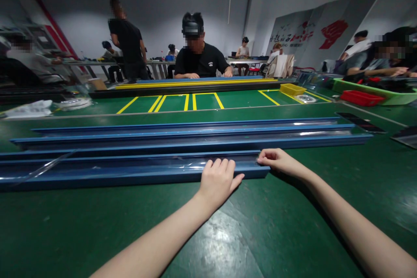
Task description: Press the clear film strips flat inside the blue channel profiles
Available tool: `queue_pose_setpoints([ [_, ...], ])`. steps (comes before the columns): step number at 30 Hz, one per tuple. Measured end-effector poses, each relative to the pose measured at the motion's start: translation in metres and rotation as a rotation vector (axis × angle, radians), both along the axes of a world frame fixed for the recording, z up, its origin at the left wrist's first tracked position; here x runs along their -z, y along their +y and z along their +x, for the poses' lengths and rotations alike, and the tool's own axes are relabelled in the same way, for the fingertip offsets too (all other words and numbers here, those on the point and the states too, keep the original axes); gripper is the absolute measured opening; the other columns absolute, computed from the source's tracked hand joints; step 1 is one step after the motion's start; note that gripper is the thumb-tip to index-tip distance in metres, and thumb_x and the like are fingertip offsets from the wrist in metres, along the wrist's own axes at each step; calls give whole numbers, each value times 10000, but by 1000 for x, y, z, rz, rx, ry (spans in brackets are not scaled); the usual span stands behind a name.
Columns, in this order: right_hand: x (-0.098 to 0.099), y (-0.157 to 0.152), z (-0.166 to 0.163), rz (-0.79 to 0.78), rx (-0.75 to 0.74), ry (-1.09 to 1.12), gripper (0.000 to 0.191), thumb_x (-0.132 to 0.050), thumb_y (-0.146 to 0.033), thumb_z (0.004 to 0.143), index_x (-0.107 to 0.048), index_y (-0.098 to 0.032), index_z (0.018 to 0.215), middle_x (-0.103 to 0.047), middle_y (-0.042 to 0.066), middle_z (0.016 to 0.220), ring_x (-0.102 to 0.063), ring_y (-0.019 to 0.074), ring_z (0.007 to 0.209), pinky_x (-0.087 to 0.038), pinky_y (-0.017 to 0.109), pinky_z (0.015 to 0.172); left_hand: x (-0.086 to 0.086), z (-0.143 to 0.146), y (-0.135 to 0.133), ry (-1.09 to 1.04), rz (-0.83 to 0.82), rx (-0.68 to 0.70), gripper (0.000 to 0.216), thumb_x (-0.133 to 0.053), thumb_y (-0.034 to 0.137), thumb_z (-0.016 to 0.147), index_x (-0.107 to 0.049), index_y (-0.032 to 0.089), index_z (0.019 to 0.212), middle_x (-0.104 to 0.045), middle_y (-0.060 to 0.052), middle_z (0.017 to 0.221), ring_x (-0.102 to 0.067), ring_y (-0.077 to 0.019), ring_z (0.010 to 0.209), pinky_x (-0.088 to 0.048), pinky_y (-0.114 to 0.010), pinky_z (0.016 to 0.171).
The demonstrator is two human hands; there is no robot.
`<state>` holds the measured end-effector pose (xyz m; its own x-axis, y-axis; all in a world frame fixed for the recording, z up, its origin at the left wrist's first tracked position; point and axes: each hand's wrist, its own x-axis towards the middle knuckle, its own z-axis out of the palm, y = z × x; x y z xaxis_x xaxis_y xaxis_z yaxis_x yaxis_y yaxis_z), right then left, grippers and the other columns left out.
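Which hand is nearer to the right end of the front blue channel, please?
The right hand, with fingertips at that end; the left hand rests on the blue channel, farther left.

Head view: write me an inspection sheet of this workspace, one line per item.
Surface: green tabletop, glossy, with yellow lines farther back.
Job's things: front blue channel with clear film inside; more blue channels behind it.
Clutter: dark flat slab, yellow bin and red bin toward the right.
Hands: left hand rests on the front channel; right hand pinches at its right end, contents unclear.
Cables: nothing seen on the tabletop.
Surroundings: person across the table, others behind.
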<state>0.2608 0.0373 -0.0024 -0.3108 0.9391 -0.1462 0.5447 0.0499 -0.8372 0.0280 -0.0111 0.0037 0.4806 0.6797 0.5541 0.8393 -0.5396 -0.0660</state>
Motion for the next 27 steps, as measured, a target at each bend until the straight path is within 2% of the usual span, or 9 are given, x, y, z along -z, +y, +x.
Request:
queue_pose_setpoints([
  [6, 4, 3, 2, 11, 7, -21, 357, -547, -503, 655, -528, -149, 698, -421, -50, 519, -342, 50, 441, -234, 206, 422, 0, 0, 1, -2, 4, -13, 280, -465, 439, 782, -501, 166, 731, -547, -8, 668, -502, -165, 661, -297, -298, 591],
  [14, 5, 3, 3, 9, 14, -52, 350, -536, -492, 671, -527, -143, 700, -405, -53, 494, -320, 42, 413, -208, 200, 400, 0, 0, 1, 1, -8, -17, 292, -475, 454, 770, -496, 168, 717, -546, -6, 655, -502, -162, 652, -293, -295, 586],
  [27, 2, 2, 0, 14, 24, -56, 390, -535, -535, 646, -532, -147, 686, -434, -40, 545, -348, 54, 459, -252, 203, 426, 0, -2, 3, -11, -10, 11, 280, -432, 450, 798, -504, 186, 737, -557, -5, 663, -507, -161, 656, -275, -289, 580],
])
